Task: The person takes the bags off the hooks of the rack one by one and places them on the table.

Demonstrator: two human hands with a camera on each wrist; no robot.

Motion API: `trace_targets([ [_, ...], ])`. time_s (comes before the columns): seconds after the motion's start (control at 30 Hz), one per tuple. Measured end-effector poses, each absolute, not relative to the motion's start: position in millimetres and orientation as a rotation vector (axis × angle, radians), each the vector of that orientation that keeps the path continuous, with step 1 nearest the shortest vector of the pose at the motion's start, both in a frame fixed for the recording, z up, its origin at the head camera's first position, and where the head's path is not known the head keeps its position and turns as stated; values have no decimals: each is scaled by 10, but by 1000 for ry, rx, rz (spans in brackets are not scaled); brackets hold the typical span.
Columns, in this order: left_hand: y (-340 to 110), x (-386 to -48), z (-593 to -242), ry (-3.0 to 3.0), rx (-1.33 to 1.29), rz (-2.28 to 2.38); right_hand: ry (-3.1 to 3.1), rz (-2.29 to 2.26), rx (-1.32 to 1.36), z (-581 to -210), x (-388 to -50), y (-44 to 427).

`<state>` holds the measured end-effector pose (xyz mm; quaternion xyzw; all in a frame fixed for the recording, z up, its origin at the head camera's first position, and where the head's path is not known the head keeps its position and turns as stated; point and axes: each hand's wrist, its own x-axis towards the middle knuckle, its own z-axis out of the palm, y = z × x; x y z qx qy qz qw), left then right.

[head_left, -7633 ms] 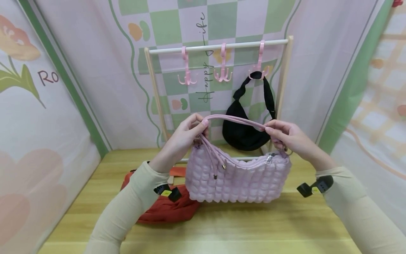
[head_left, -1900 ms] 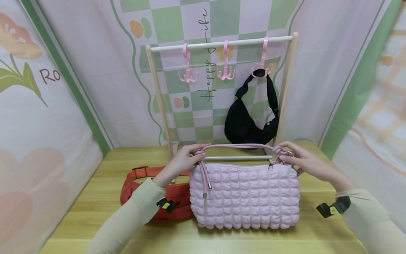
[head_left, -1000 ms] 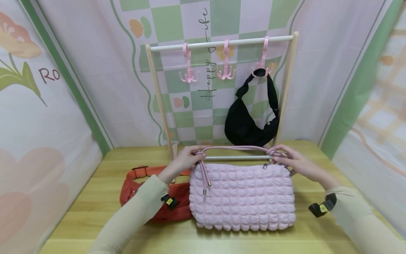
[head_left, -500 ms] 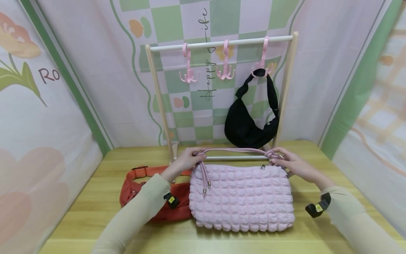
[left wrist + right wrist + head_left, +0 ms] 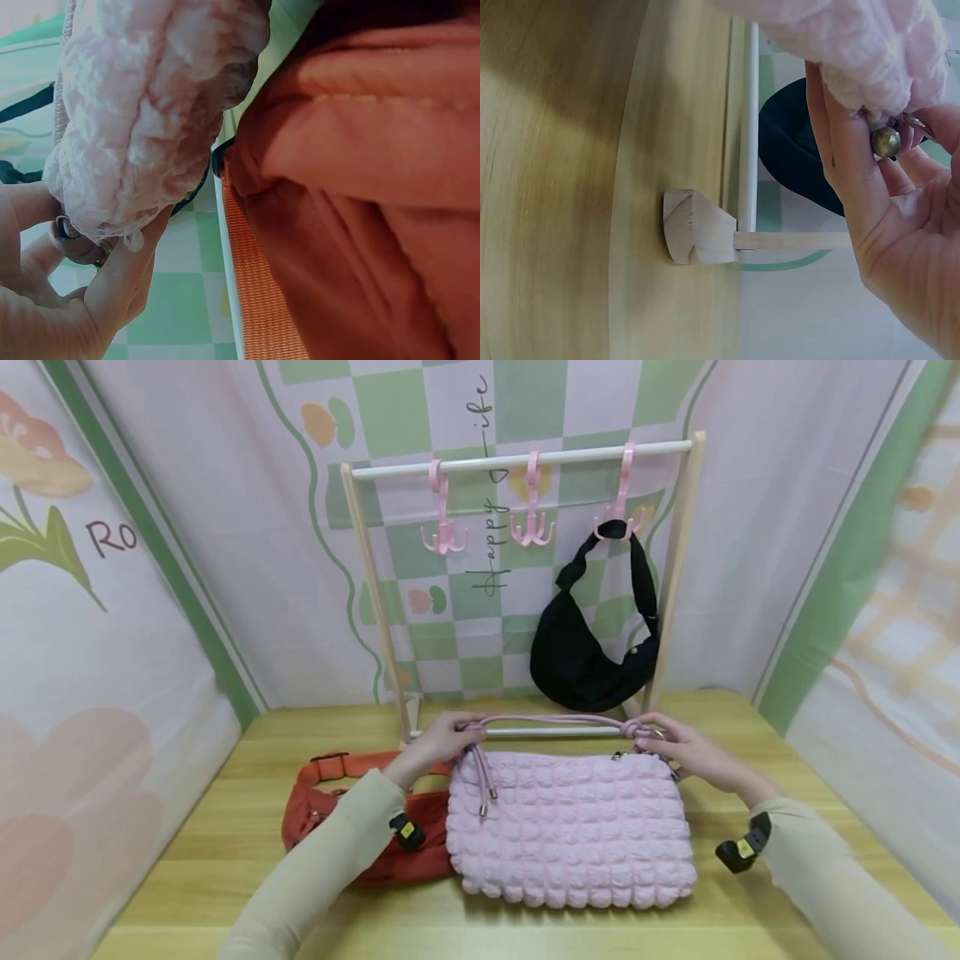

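A pink puffy handbag [image 5: 570, 827] stands on the wooden table, its front towards me. My left hand [image 5: 442, 739] pinches the left end of its cord strap [image 5: 547, 719], where two loose cord ends with metal tips hang down. At the strap's right end, my right hand [image 5: 686, 752] pinches the knot near the metal ring. The right wrist view shows a brass-coloured ball [image 5: 886, 142] between the fingers, under the bag's corner. A red bag [image 5: 412, 839] lies to the left, partly behind my left forearm; it fills much of the left wrist view.
Behind the handbag stands a wooden rack with a white top rail [image 5: 495, 462]. Pink hooks [image 5: 444, 518] hang from it. A black shoulder bag [image 5: 588, 647] hangs from the right hook. The rack's wooden foot [image 5: 697, 226] rests on the table. Fabric walls enclose the back and sides.
Earlier the pink handbag was held up in the air with its strap gripped; now it is lowered to the table. Over the last second the right hand has shifted slightly left and the strap has sunk a little.
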<state>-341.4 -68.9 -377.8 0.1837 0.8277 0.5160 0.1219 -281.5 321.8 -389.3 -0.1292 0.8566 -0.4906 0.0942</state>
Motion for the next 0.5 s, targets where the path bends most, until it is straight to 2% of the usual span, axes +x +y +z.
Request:
trace_targets([
  [0.5, -677, -3450, -3893, 2464, 517, 1459, 2480, -1459, -323, -4017, -2879, 3225],
])
